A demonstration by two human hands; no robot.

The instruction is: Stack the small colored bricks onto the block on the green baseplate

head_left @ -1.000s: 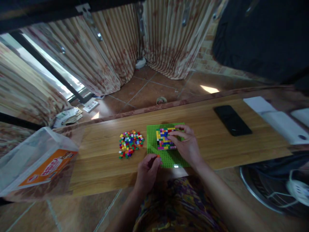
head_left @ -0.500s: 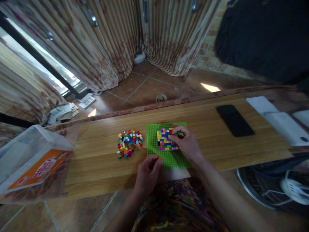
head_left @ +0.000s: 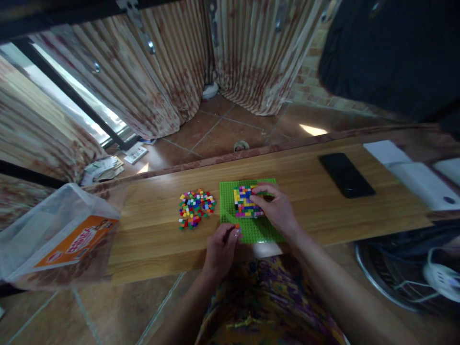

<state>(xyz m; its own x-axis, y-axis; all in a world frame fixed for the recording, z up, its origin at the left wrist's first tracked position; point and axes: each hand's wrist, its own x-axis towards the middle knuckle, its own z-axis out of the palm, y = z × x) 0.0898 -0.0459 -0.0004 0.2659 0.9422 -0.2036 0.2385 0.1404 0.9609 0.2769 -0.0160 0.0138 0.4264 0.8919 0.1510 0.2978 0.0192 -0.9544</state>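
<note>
A green studded baseplate (head_left: 260, 235) lies on the wooden board in front of me. On it sits a tight block of small multicoloured toy bricks (head_left: 244, 206). My right hand (head_left: 278, 208) rests over the right part of this block, thumb and fingers pinched together near its top; whatever lies between the fingertips is hidden. My left hand (head_left: 220, 249) is closed at the plate's lower left, with a small orange brick (head_left: 237, 225) showing at its fingertips. Left of the plate is a loose pile of small bricks (head_left: 196, 206) in many colours.
A clear plastic tub (head_left: 68, 211) with an orange label stands at the left end of the wooden board (head_left: 151, 239). To the right lie a black phone (head_left: 347, 175) and white papers (head_left: 413, 177). A white fan-like object (head_left: 443, 275) is low at right.
The camera view has shifted slightly, moving the whole scene a little. Both hands keep nearly the same places, the right over the brick block and the left with the orange brick.
</note>
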